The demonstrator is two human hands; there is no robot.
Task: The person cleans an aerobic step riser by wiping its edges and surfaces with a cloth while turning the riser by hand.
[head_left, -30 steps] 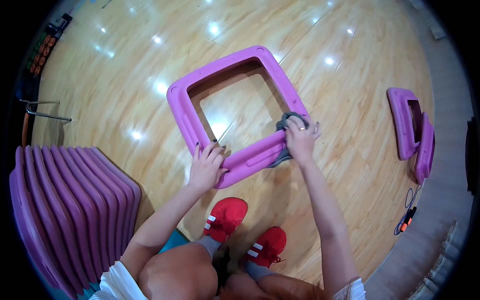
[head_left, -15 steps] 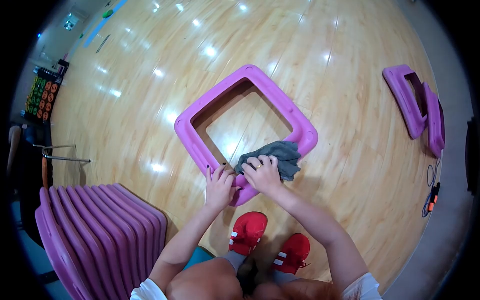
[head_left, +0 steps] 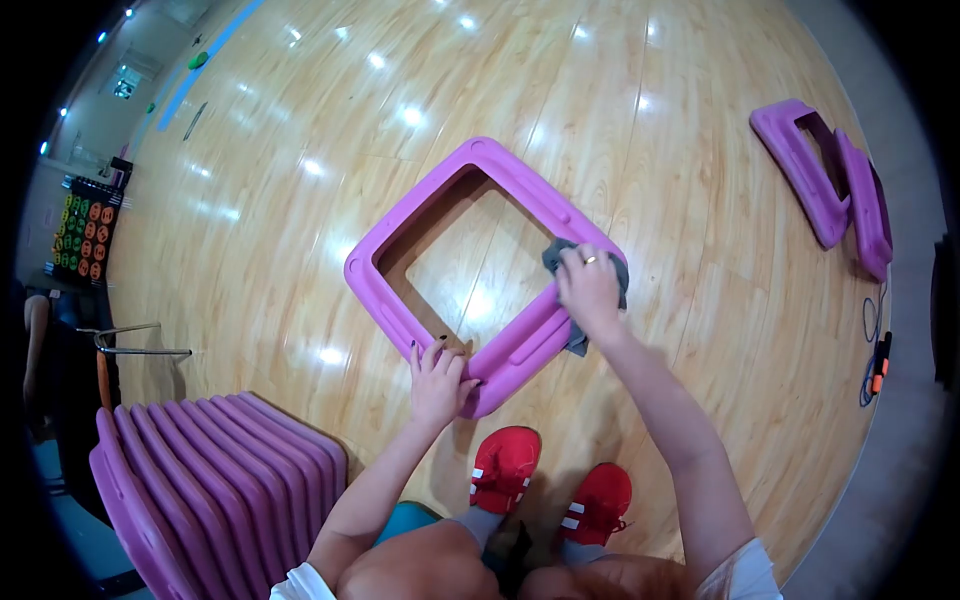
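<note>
Frame [head_left: 525,348] on floor [head_left: 700,350], just beyond red shoes [head_left: 506,468]. Left hand [head_left: 438,385] half open, fingers spread over the near corner, thumb apart; right hand [head_left: 588,288] curled closed over grey cloth [head_left: 578,338], holding it against the right corner.

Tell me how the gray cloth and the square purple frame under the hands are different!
The gray cloth is dark gray, while the square frame is pinkish purple. The gray cloth is crumpled, but the square frame has straight sides and rounded corners. The gray cloth is much smaller than the square frame. Both have a hand on them: right on cloth, left on frame.
</note>
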